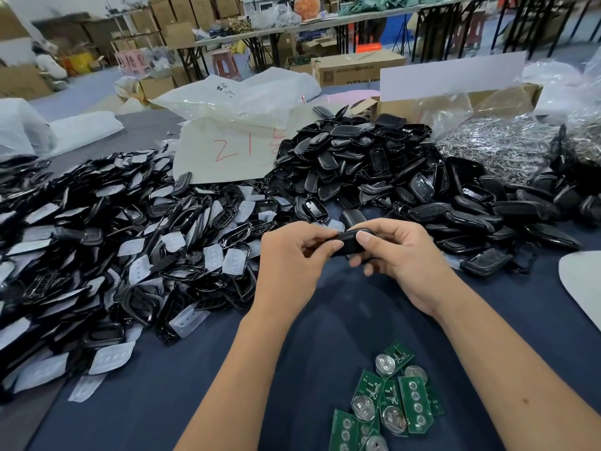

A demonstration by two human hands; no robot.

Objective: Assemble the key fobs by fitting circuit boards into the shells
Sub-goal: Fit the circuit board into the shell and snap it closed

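Far left: big heap of black bezel frames and translucent button pads (107, 255) spread over the dark blue surface (182, 402). Behind it, a white sheet with red "21" (227, 151) under clear plastic bags (240, 96).

Centre: left hand (289, 265) and right hand (400, 262) meet above the surface, both on 1 black fob shell (349, 242). Left fingers curl in, with thumb and index pinching the shell's left end. Right thumb presses on top of the shell, and the other right fingers (357, 262) curl underneath. So both hands are gripping the shell, which is held off the surface just in front of the shell pile. Can't tell whether a board is inside.

Behind the hands and to the right: tall pile of black shell halves (374, 161), running down to the right edge. 1 closed-looking fob (486, 261) lies at its near edge.

Near bottom, between the forearms: small cluster of green circuit boards (387, 405) with round metal battery clips, overlapping, flat on the surface.

Far right: bags of shiny metal parts (507, 148) beside an open cardboard box (455, 102). White curved sheet edge (582, 281) at the right border.
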